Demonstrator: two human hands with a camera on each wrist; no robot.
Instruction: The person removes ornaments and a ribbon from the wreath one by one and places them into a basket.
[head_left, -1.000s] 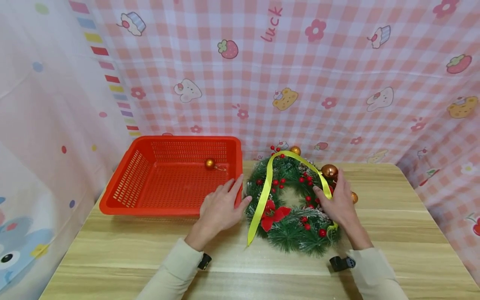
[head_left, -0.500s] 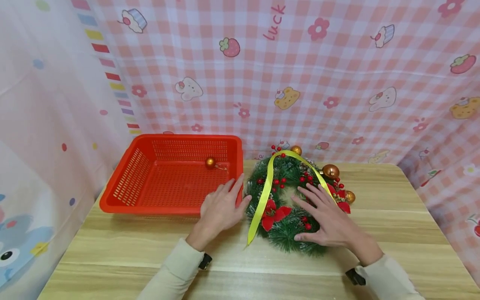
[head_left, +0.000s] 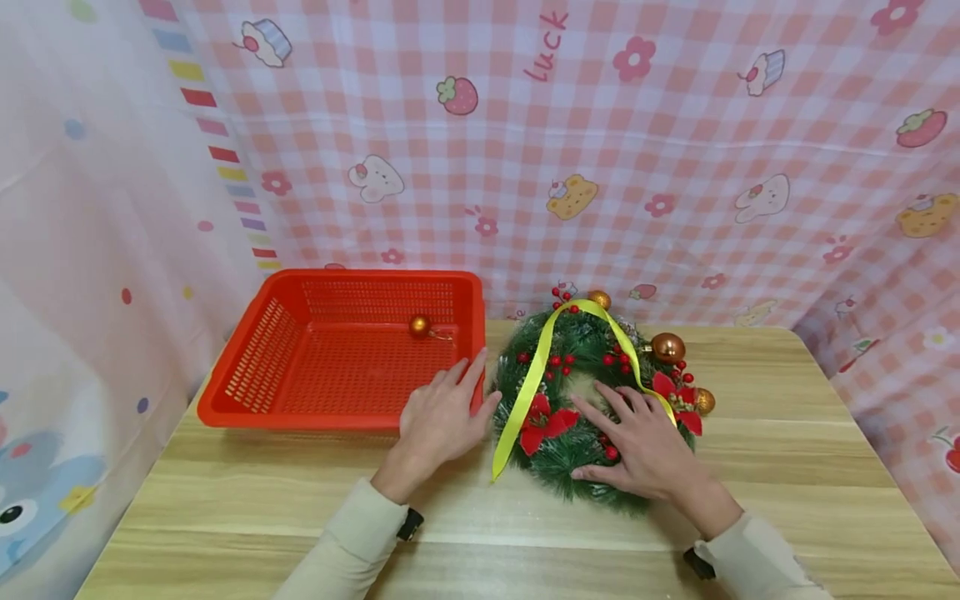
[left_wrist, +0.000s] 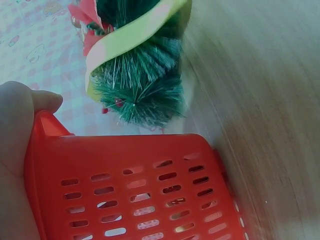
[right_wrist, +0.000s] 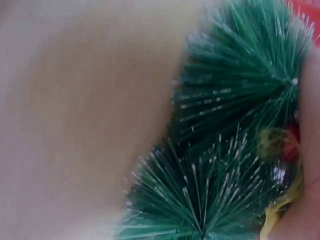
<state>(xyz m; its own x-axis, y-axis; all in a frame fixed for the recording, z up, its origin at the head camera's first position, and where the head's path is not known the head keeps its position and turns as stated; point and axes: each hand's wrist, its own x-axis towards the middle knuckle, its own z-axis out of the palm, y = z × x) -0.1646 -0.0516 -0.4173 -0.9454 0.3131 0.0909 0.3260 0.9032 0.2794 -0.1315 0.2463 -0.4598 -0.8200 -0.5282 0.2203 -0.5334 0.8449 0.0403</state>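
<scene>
Two hands lie flat, fingers straight and gripping nothing. The right hand [head_left: 637, 450], at the wreath's right edge a second ago, now spreads over the near part of the wreath [head_left: 592, 400], which has slid slightly away from her; she seems to be turning or settling it. The left hand [head_left: 442, 417] has stayed against the red basket [head_left: 247, 408] at its near right corner. Bare table [head_left: 787, 467] lies right and in front; the curtain [head_left: 675, 167] closes in behind.

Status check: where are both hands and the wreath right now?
Left hand flat against the red basket front rim. Right hand spread on the wreath, wreath flat on table. Yellow ribbon draped across it.
</scene>
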